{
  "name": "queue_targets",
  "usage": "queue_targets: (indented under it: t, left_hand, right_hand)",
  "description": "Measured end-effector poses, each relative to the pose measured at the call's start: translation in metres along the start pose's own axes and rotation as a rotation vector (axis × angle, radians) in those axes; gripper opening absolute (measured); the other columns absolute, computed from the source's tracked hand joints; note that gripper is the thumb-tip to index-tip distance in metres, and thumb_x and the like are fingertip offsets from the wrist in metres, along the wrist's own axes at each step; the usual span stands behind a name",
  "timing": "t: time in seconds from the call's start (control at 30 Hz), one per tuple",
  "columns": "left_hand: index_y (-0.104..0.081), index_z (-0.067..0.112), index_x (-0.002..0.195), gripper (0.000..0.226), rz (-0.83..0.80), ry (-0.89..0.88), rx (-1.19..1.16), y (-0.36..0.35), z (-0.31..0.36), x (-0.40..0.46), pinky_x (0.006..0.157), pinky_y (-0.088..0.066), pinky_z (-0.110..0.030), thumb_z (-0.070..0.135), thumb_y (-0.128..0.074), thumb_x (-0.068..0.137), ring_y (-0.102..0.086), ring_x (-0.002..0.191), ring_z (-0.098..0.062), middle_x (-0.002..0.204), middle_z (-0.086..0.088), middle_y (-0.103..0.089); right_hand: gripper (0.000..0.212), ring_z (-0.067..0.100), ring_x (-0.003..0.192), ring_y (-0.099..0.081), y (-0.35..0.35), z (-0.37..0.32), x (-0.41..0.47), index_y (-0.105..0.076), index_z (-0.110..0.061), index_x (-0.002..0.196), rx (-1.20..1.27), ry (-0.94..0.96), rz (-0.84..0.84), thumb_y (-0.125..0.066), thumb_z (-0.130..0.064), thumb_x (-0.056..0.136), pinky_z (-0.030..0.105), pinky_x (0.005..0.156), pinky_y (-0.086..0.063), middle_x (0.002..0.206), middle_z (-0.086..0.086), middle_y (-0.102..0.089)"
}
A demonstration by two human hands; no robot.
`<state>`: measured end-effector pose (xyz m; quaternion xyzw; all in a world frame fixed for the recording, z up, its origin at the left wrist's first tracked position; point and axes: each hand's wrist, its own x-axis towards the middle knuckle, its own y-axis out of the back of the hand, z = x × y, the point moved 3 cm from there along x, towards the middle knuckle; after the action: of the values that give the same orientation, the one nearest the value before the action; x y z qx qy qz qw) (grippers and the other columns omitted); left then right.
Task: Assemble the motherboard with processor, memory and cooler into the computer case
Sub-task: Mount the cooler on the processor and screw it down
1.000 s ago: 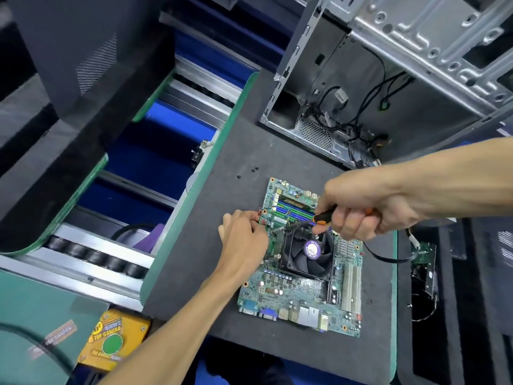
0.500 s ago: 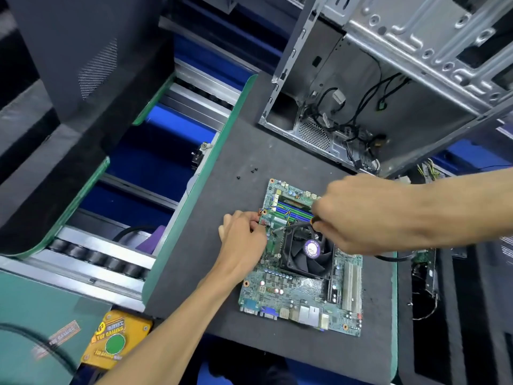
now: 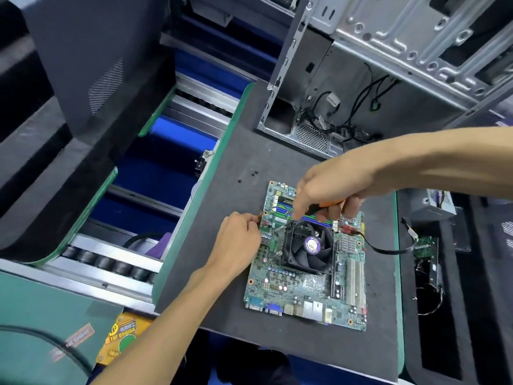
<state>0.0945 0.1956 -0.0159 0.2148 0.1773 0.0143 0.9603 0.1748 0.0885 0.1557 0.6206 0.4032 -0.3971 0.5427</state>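
1 motherboard [image 3: 302,284] flat on dark grey surface [image 3: 249,157], near its front-right part. 1 cooler [image 3: 306,250] w/ black fan and purple hub label mounted mid-board. Blue and green memory slots [image 3: 283,208] just behind cooler, partly hidden by right hand; count not readable. 2 white expansion slots [image 3: 354,282] along board's right side. Rear ports incl. 1 blue connector [image 3: 273,308] on near edge.

Left hand [image 3: 238,241] at board's left edge, fingers curled, pinching edge near a corner hole; exact contact hard to tell. Right hand [image 3: 330,190] above board's back half, fingers wrapped round 1 screwdriver [image 3: 323,205] w/ orange-black handle, shaft angled down-left toward cooler's back-left corner; tip blurred.

1 computer case [image 3: 388,68] open, lying behind board on same surface, bare metal frame, several black cables [image 3: 358,107] loose inside. 3 small black screws [image 3: 251,175] on surface just behind-left of board: 2 close together, 1 apart. 1 black cable [image 3: 383,248] running from board's right edge off to small green circuit board [image 3: 424,245] in tray at right. 1 yellow sticker w/ green dot [image 3: 125,340] at lower left.
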Motion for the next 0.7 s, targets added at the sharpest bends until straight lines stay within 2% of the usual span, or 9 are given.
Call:
queue_targets:
  t: [0.13,0.23,0.3,0.33,0.4,0.5,0.6,0.63,0.7]
  left_hand:
    - [-0.065,0.023,0.108,0.029,0.127,-0.051,0.070,0.032,0.022,0.000,0.090,-0.050,-0.039,0.028,-0.037,0.100,-0.063,0.099,-0.023,0.100,0.001,-0.071]
    - [-0.062,0.015,0.087,0.041,0.152,-0.156,0.002,0.056,0.059,-0.003,0.079,-0.053,-0.048,0.043,-0.036,0.101,-0.065,0.077,-0.027,0.074,-0.003,-0.068]
    - [-0.061,0.017,0.077,0.058,0.116,-0.207,0.029,0.065,0.095,-0.011,0.075,-0.053,-0.048,0.060,-0.028,0.097,-0.064,0.073,-0.029,0.068,-0.004,-0.066]
    - [-0.060,0.018,0.073,0.068,0.103,-0.226,0.135,0.067,0.111,-0.015,0.074,-0.052,-0.045,0.069,-0.021,0.093,-0.063,0.073,-0.029,0.068,-0.004,-0.065]
    - [-0.056,0.019,0.067,0.082,0.130,-0.266,0.520,0.067,0.137,-0.021,0.067,-0.043,-0.039,0.081,-0.006,0.085,-0.056,0.073,-0.030,0.069,-0.004,-0.059]
    - [-0.050,0.016,0.070,0.080,0.182,-0.319,0.953,0.063,0.162,-0.030,0.055,-0.023,-0.033,0.077,-0.001,0.084,-0.035,0.055,-0.024,0.061,-0.004,-0.039]
    - [-0.061,0.016,0.106,0.079,0.175,-0.368,1.178,0.060,0.169,-0.037,0.047,-0.015,-0.029,0.059,0.003,0.088,-0.021,0.049,-0.019,0.061,-0.004,-0.029]
    - [-0.061,0.016,0.107,0.077,0.204,-0.379,1.213,0.057,0.171,-0.040,0.047,-0.015,-0.028,0.056,0.002,0.090,-0.021,0.048,-0.018,0.060,-0.004,-0.027]
    - [-0.055,0.014,0.083,0.065,0.261,-0.367,1.211,0.052,0.177,-0.047,0.047,-0.014,-0.028,0.056,-0.007,0.097,-0.020,0.047,-0.018,0.059,-0.003,-0.025]
  right_hand:
    - [0.035,0.012,0.055,-0.043,-0.001,0.021,-0.014,-0.060,-0.011,0.105,0.144,0.151,-0.140,-0.077,-0.032,0.084,0.019,0.044,-0.036,0.078,0.006,-0.052]
    - [0.042,0.006,0.050,-0.048,-0.006,0.032,-0.018,-0.059,-0.003,0.119,0.297,0.352,-0.207,-0.075,-0.025,0.087,0.020,0.044,-0.040,0.064,-0.006,-0.054]
    - [0.023,0.006,0.048,-0.044,-0.008,0.034,-0.012,-0.060,-0.003,0.110,0.202,0.503,0.004,-0.067,-0.020,0.096,0.021,0.046,-0.039,0.059,-0.005,-0.051]
    - [0.014,0.007,0.050,-0.043,-0.008,0.032,-0.008,-0.062,-0.007,0.099,0.069,0.583,0.181,-0.063,-0.021,0.099,0.022,0.050,-0.039,0.060,-0.006,-0.050]
    - [0.018,0.003,0.055,-0.049,-0.012,0.026,-0.001,-0.058,-0.026,0.081,-0.152,0.736,0.435,-0.058,-0.023,0.099,0.020,0.058,-0.040,0.060,-0.013,-0.055]
    - [0.024,-0.004,0.057,-0.056,-0.021,0.024,0.000,-0.053,-0.027,0.078,-0.136,0.855,0.520,-0.055,-0.013,0.097,0.017,0.055,-0.040,0.058,-0.015,-0.059]
    - [0.053,-0.014,0.052,-0.051,-0.023,0.032,0.003,-0.036,-0.041,0.065,-0.051,0.922,0.582,-0.060,-0.004,0.096,0.005,0.049,-0.037,0.053,-0.036,-0.052]
    - [0.054,-0.012,0.051,-0.051,-0.023,0.035,0.005,-0.036,-0.041,0.062,-0.032,0.919,0.595,-0.061,-0.007,0.096,0.008,0.048,-0.037,0.052,-0.036,-0.051]
    - [0.053,-0.008,0.050,-0.051,-0.023,0.041,0.011,-0.048,-0.037,0.052,-0.001,0.906,0.601,-0.063,-0.014,0.097,0.011,0.047,-0.036,0.050,-0.035,-0.051]
